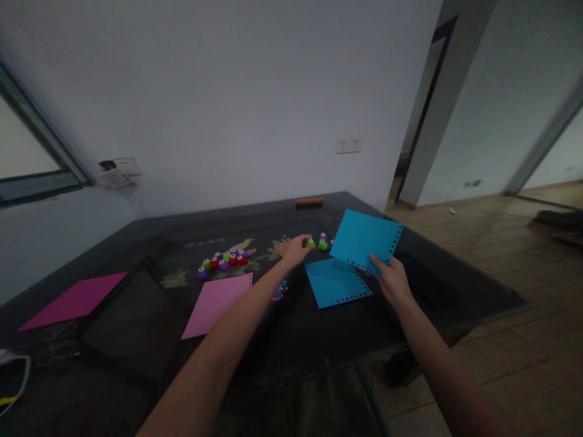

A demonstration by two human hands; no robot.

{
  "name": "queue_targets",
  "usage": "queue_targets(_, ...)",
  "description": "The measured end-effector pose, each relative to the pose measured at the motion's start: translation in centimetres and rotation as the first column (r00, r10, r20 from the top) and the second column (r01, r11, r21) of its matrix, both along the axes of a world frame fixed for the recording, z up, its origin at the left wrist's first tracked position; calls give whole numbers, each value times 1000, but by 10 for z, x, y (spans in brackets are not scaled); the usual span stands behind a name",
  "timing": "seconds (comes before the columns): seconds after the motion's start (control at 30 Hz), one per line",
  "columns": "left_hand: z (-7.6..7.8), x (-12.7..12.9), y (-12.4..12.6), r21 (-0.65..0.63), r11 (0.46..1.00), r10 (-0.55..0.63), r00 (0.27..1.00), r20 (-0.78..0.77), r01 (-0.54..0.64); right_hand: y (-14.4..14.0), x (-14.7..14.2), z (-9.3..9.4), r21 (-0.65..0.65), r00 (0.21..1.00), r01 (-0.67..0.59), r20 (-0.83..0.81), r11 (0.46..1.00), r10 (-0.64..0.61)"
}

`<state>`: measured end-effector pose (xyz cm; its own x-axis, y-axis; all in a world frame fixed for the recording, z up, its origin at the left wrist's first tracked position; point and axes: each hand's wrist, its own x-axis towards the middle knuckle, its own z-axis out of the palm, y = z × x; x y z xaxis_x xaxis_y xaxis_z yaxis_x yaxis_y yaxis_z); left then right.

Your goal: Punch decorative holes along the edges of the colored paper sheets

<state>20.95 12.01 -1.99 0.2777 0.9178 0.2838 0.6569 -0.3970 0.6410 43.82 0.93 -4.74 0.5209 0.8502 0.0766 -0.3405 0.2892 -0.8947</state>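
Blue punched sheet [368,239] is pinched in right hand [392,280], raised above a second punched blue sheet [336,282]. Left hand [294,249] closes on a green punch [310,243]. Pink sheet [218,301] shows one punched edge; magenta sheet [75,299] appears untouched.

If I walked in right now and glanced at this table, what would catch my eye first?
Probably the bright blue sheet with punched holes along its edges, held up over the dark table by the right hand, with a second blue sheet lying flat just below it. Next, the left hand reaching to a small green punch, and the cluster of colourful punches left of it, above a pink sheet.
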Motion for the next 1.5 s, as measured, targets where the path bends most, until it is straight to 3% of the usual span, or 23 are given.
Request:
queue_targets(0.27, -26, 18, 23, 7, 980, 197, 975, -103, -197, -1, -5, 1, -19, 999, -26, 30, 999, 26)
queue_targets(0.63, -40, 32, 51, 6, 985, 171, 983, -70, -171, -2, -6, 3, -5, 999, -27, 25, 1000, 28)
queue_targets(0.9, -35, 29, 41, 18, 990, 138, 990, -20, -138, -3, -5, 2, -7, 997, -32, 67, 999, 33)
queue_targets(1.1, -13, 10, 13, 8, 986, 166, 983, 82, -167, -6, -6, 4, -31, 986, -64, 150, 997, 68)
queue_targets(1.2, -6, -5, -20, -51, 998, 42, 959, 279, -29, -9, -11, 6, -54, 976, -109, 185, 993, 117)
queue_targets(1.27, -8, -15, -48, -135, 981, -70, 903, 424, 140, -11, -16, 7, -78, 965, -162, 194, 984, 174)
queue_targets(1.33, -12, -23, -76, -196, 953, -98, 849, 519, 229, -12, -23, 7, -99, 952, -219, 197, 971, 235)
queue_targets(1.5, -19, -35, -114, -212, 954, -84, 866, 493, 214, -13, -40, 6, -149, 897, -344, 239, 927, 371)
